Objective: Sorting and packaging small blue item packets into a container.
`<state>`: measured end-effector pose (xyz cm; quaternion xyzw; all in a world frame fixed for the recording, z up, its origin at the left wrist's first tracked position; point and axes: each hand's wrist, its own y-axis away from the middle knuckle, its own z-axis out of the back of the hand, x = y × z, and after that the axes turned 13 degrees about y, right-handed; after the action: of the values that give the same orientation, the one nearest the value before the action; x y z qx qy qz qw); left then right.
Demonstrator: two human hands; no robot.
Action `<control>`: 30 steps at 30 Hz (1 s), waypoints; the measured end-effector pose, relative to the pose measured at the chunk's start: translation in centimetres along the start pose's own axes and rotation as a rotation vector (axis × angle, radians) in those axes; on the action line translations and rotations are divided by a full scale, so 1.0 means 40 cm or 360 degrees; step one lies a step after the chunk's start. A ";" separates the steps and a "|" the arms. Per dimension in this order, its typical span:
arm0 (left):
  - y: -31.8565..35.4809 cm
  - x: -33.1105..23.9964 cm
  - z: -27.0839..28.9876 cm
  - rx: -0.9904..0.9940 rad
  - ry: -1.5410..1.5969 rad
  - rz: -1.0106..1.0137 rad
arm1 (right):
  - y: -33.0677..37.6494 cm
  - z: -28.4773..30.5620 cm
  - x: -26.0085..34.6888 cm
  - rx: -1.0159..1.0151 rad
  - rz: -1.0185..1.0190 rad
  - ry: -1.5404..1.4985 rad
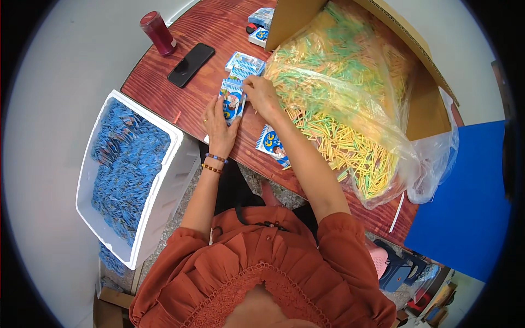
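Observation:
My left hand (219, 124) grips a small blue and white printed packet (232, 101) upright on the wooden table (213, 33). My right hand (261, 94) pinches the packet's top edge with its fingers closed. Another packet of the same kind (272, 145) lies under my right forearm. More such packets (245, 64) lie just beyond my hands. A clear plastic bag of thin yellow, green and orange sticks (339, 109) spills out of an open cardboard box (421, 104) to the right of my right hand.
A white foam box (164, 180) full of blue packets stands on the floor at my left. A black phone (191, 64) and a dark red bottle (158, 33) lie at the table's far left. A blue surface (465, 208) is at the right.

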<state>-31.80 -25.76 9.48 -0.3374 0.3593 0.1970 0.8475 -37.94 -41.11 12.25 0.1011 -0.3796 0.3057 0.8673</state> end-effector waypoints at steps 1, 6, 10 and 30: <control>-0.004 -0.002 -0.008 0.0021 0.0008 -0.0006 | -0.003 0.002 -0.006 -0.0095 0.0128 -0.0021; 0.000 0.010 -0.012 -0.0032 -0.0033 0.0037 | 0.145 0.140 -0.036 0.0005 0.0161 0.0334; 0.005 0.018 0.009 -0.0084 -0.0052 0.0049 | 0.297 0.255 -0.036 0.0389 0.0002 0.0706; 0.041 -0.223 -0.112 0.0763 0.1515 0.0546 | 0.395 0.311 -0.166 0.0062 -0.0180 -0.0612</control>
<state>-40.80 -28.63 13.08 -0.1237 0.7868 0.0708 0.6005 -58.42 -36.66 15.17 0.1955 -0.5259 0.2388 0.7926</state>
